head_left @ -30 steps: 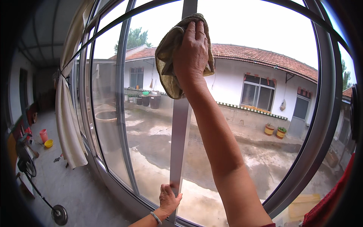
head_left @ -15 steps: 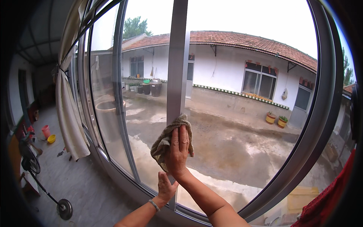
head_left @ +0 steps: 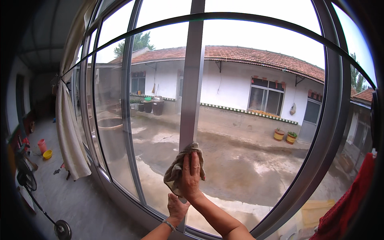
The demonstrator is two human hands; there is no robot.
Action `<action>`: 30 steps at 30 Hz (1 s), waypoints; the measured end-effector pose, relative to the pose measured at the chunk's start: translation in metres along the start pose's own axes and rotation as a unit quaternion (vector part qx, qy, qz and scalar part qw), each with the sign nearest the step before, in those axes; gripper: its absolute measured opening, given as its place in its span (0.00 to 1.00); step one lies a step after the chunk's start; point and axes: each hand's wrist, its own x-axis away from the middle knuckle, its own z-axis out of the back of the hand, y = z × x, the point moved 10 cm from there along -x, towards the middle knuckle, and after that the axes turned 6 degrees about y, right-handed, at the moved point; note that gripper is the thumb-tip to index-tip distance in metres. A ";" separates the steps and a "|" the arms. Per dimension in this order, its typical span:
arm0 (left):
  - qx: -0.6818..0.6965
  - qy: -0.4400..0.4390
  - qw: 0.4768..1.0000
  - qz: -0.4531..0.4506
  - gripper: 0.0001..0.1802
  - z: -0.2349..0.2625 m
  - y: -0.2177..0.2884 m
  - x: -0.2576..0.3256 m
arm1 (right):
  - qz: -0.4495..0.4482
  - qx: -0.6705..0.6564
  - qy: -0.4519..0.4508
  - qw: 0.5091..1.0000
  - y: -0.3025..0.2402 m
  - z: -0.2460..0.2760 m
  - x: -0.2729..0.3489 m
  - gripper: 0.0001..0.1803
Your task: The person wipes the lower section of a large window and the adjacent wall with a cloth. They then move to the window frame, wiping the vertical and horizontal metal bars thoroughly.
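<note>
My right hand (head_left: 191,178) presses a crumpled grey-brown cloth (head_left: 173,176) flat against the upright metal window post (head_left: 191,88). Its fingers point up along the post and lie over the cloth. Just below, my left hand (head_left: 176,208), with a band on the wrist, is closed around the lower part of the same post. Thumb and a finger show there; the other fingers are partly hidden. Glass panes flank the post, and the left one (head_left: 156,160) looks hazy.
A dark thin line (head_left: 256,18) crosses the upper window. A tied beige curtain (head_left: 70,136) hangs at left, with a standing fan (head_left: 26,174), pink bucket (head_left: 42,146) and yellow basin (head_left: 47,154) beyond. Red fabric (head_left: 348,200) hangs at right. Outside lies a courtyard with potted plants (head_left: 291,138).
My right hand and the cloth have slid a little down the post, closer to my left hand. The view has shifted upward, bringing the dark line across the window.
</note>
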 end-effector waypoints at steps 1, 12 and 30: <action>-0.012 -0.007 1.000 0.008 0.33 -0.002 -0.003 0.001 | 0.011 -0.004 0.000 1.000 -0.001 0.000 -0.014 0.33; -0.065 -0.039 0.996 0.045 0.35 0.010 0.006 -0.009 | 0.083 0.058 0.049 0.994 -0.019 -0.008 -0.173 0.32; -0.005 0.027 1.000 0.009 0.33 0.021 0.004 -0.007 | 0.137 0.189 0.168 0.958 -0.032 -0.028 -0.450 0.40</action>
